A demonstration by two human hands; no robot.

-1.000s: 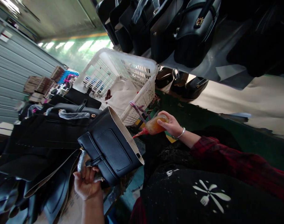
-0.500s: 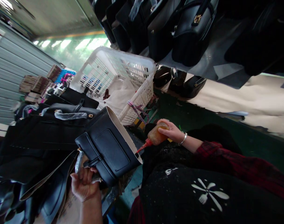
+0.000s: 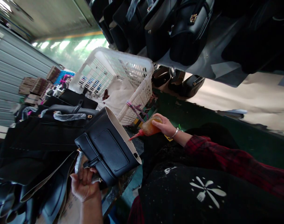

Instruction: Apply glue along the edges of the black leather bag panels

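A black handbag (image 3: 111, 149) lies tilted before me, its raw beige edge facing right. My left hand (image 3: 86, 183) is closed at its lower left, around the plastic-wrapped handle; part of the grip is hidden by the bag. In my right hand (image 3: 164, 124) is a squeeze bottle (image 3: 149, 127) of amber liquid, with fingers wrapped round it. Its red nozzle points left, with the tip at the bag's beige edge, about midway along. Whether liquid comes out is too small to tell.
Left of the bag lie stacked black bags (image 3: 53, 130) and loose black panels. Behind it stands a white plastic basket (image 3: 146, 74) holding whitish sheets. Finished-looking black bags (image 3: 188, 40) line a shelf at the upper right. A dark apron (image 3: 179, 193) covers my lap.
My right hand has moved the bottle left and slightly up, so the nozzle tip has slid from the edge's lower corner to about its middle. The left hand and handbag stay nearly still.
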